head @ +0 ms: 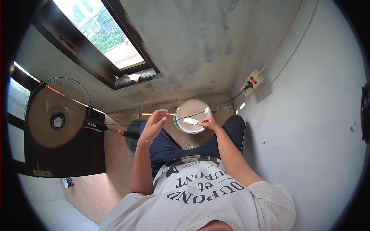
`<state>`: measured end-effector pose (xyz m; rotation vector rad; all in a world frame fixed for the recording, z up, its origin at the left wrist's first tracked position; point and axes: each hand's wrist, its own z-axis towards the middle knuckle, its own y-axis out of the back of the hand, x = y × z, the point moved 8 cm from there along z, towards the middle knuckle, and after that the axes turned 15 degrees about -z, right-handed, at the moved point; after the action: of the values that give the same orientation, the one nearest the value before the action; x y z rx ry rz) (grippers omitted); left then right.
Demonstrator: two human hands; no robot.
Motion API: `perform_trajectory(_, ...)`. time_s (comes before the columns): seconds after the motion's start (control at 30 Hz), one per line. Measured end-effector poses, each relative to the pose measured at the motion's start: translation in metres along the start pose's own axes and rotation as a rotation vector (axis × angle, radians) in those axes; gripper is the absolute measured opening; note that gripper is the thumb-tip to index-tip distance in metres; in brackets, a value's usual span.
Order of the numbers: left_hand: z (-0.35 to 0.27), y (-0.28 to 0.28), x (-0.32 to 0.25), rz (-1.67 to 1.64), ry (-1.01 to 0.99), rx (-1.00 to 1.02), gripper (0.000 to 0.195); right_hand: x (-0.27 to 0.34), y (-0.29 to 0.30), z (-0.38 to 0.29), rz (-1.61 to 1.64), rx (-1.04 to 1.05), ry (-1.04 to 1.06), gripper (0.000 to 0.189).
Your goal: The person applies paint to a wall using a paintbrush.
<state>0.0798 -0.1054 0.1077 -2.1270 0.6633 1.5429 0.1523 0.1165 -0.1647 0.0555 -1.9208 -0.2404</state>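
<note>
Between my knees stands a round paint bucket [189,108] with whitish contents and paint smears on its rim. My right hand [210,123] grips a paintbrush [191,121] by its handle. Its bristles are coated in white paint and lie over the bucket's opening. To the left of the bucket, my left hand [157,122] is raised with loosely bent fingers, thumb apart, and nothing visible in it. A thin black cable [222,102] runs across above the bucket, passing close to both hands.
A standing fan [57,115] is at the left, before a dark door [86,161]. The cable leads to a power strip [252,83] hanging by the right wall. Another brush [133,77] lies on the sill of the window [109,37]. The wall ahead [188,43] is patchy.
</note>
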Motion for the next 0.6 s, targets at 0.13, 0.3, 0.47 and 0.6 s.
perform_trajectory(0.13,0.006,0.009,-0.001,0.028,-0.021,-0.033,0.027,-0.006,0.001,-0.002,-0.103,-0.016,-0.074,0.018)
perform_trajectory(0.3,0.034,0.018,0.017,-0.028,-0.268,0.021,0.019,-0.003,0.005,-0.009,-0.168,-0.034,-0.148,0.018)
perform_trajectory(0.47,0.065,0.005,0.048,0.054,-0.241,0.142,0.016,-0.026,-0.001,-0.006,-0.174,0.006,-0.256,0.016)
perform_trajectory(0.6,0.093,-0.001,0.09,0.19,0.09,0.371,0.014,-0.039,-0.01,-0.006,-0.173,0.087,-0.376,0.018)
